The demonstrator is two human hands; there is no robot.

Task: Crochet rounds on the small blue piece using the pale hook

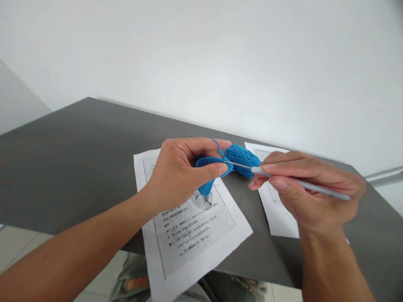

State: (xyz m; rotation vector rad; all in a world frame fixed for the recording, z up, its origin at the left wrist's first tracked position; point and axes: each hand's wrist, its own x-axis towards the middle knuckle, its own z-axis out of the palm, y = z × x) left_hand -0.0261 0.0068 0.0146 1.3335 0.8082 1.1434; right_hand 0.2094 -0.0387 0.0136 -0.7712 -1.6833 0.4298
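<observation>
My left hand (185,172) pinches a piece of blue crochet work (206,187) between thumb and fingers, and a strand of blue yarn (218,146) runs over its index finger. My right hand (308,182) is closed round the pale grey handle of a crochet hook (324,190), held like a pen. The hook's thin metal shaft points left, and its tip meets the crochet work beside my left thumb. Just behind the hook lies a ball of blue yarn (242,157), partly covered by my right fingertips in this view.
A printed sheet (201,256) with text and a picture lies under my left hand and overhangs the front edge of the dark grey table (94,167). A second paper (273,214) lies partly behind my right hand. A white wall (201,63) stands behind the table.
</observation>
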